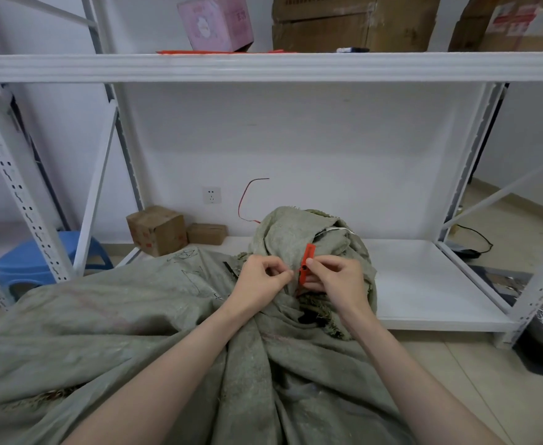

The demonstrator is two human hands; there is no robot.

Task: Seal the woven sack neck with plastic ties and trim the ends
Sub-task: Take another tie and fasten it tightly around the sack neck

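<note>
Head view: tie [307,259] seemingly between hands [337,277]

A white metal rack [263,67] stood beyond the right hand [337,277], its low shelf [424,284] stretching off to that hand's right. Behind was a plain white wall [296,139], with a socket [211,194] above the left hand [260,277]. Far to its left, a blue stool [39,261] sat on beige floor tiles [456,364].

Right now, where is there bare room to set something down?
The white bottom shelf is bare right of the sack, up to the rack post. Left of the sack, two cardboard boxes crowd it; the top shelf holds more boxes.
</note>
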